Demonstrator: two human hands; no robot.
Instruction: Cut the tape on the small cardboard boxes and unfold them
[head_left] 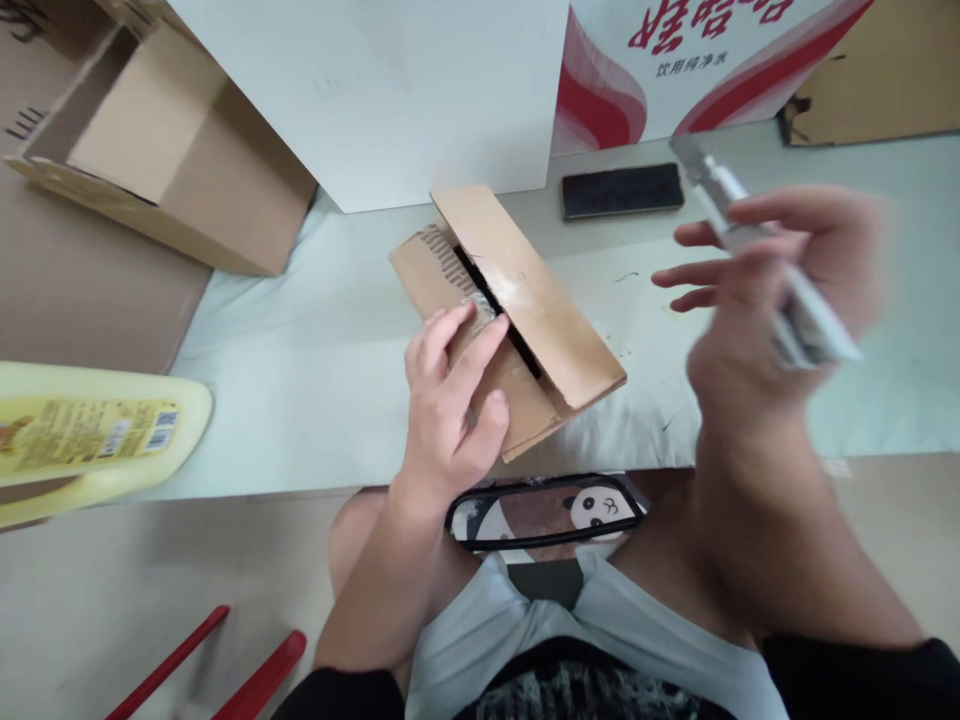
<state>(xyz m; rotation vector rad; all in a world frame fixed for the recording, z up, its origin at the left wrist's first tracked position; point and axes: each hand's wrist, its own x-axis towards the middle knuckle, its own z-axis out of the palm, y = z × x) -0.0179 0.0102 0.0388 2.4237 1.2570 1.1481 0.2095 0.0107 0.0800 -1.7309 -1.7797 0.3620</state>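
My left hand (450,405) rests on a small brown cardboard box (536,300), its fingers spread and slightly bent near a dark slit. The slit runs beside a raised flap, and corrugated ribs show at the box's torn upper left part. To the right, my right hand (765,280) is lifted above the cloth-covered table and grips a light grey utility knife (739,205). The knife's blade end points up and left, away from the cardboard. Motion blurs this hand and the rear of the knife.
A black phone (622,191) lies behind the cardboard. Beyond it stand a large white box (420,90) and a red-and-white carton (675,90). Open brown boxes (217,170) and a yellow bottle (97,435) are on the left. Below the table edge lies a panda-print item (547,512).
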